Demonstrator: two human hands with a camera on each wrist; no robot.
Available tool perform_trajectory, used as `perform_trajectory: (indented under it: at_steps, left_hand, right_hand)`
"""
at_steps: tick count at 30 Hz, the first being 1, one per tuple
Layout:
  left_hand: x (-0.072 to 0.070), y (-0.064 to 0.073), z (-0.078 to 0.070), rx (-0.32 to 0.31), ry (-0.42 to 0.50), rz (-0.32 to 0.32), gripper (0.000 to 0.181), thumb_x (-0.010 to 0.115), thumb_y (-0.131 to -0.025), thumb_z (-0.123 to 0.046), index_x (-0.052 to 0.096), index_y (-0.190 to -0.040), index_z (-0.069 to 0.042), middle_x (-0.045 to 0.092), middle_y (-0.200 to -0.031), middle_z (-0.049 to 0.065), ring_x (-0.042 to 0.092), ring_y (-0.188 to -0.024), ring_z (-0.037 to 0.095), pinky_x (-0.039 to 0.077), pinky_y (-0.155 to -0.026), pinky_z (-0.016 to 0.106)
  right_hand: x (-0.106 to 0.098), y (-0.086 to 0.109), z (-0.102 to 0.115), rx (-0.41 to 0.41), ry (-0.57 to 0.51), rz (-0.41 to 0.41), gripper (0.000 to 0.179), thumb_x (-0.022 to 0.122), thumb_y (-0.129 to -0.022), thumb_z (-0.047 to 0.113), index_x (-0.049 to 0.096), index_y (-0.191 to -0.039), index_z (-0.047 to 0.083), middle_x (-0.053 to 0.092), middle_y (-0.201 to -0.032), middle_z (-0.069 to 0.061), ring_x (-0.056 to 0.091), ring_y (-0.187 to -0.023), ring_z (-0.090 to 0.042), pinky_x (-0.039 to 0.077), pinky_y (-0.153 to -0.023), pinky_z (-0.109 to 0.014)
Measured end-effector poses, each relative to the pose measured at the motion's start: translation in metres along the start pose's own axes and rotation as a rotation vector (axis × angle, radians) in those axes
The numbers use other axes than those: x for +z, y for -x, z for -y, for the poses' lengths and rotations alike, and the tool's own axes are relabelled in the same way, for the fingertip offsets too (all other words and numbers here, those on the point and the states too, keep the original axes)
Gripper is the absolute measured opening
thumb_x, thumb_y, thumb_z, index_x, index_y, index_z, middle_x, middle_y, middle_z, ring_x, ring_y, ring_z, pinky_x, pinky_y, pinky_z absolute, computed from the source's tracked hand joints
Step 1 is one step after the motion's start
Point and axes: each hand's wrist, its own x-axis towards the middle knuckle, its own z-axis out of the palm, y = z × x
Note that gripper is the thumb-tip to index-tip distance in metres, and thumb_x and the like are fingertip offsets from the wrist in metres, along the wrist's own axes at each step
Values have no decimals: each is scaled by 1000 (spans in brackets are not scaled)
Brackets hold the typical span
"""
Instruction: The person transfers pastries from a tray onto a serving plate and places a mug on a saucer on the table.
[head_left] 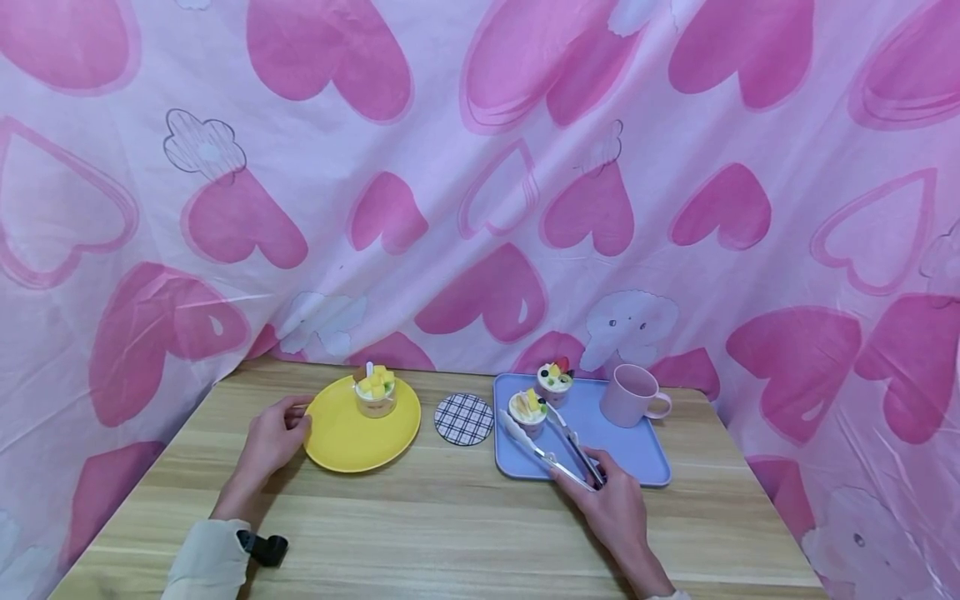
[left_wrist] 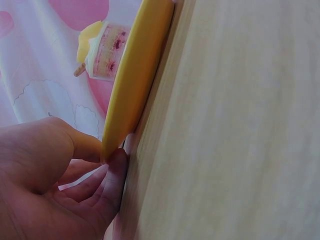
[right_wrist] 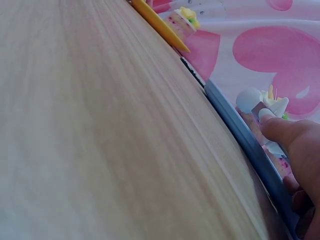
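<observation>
Yellow plate [head_left: 337, 446] lies low in the frame, left of the middle, and I pinch its left edge in my left hand [head_left: 276, 433]. Silver tongs [head_left: 517, 433] are held in my right hand [head_left: 613, 500], low and right of the middle. Their two arms are on each side of a small cream cup [head_left: 527, 409]. A small yellow fruit cup [head_left: 375, 402] sits on the plate, near its top right.

shiny metal tongs [head_left: 551, 458]; seemingly plastic plate [head_left: 352, 446]
</observation>
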Motion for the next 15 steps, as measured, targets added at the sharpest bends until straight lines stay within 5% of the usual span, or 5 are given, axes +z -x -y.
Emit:
perform_trajectory:
  at_steps: [4, 9, 15]
  left_hand:
    - [0, 0, 0, -10, 5, 6, 41, 62, -105, -8, 63, -144, 5, 74, -124, 27, 71, -108, 34, 51, -75, 13]
    - [-2, 0, -1, -15, 9, 7, 41, 62, -104, -8, 63, -143, 5, 74, -124, 28, 71, -108, 35, 55, -77, 17]
    - [-2, -1, -2, -15, -7, -1, 40, 63, -104, -8, 63, -143, 5, 74, -123, 28, 71, -109, 36, 60, -81, 26]
  right_hand:
    - [1, 1, 0, -13, 3, -25, 80, 91, -72, 72, 78, -126, 15, 67, -80, 0, 60, -78, -18, 41, -67, -29]
    - [2, 2, 1, -24, 25, -45, 80, 93, -71, 70, 81, -125, 11, 75, -104, -6, 66, -91, -21, 48, -74, -32]
    - [2, 2, 1, -2, 34, -10, 85, 91, -74, 70, 80, -129, 7, 77, -120, -14, 72, -105, -29, 58, -87, -46]
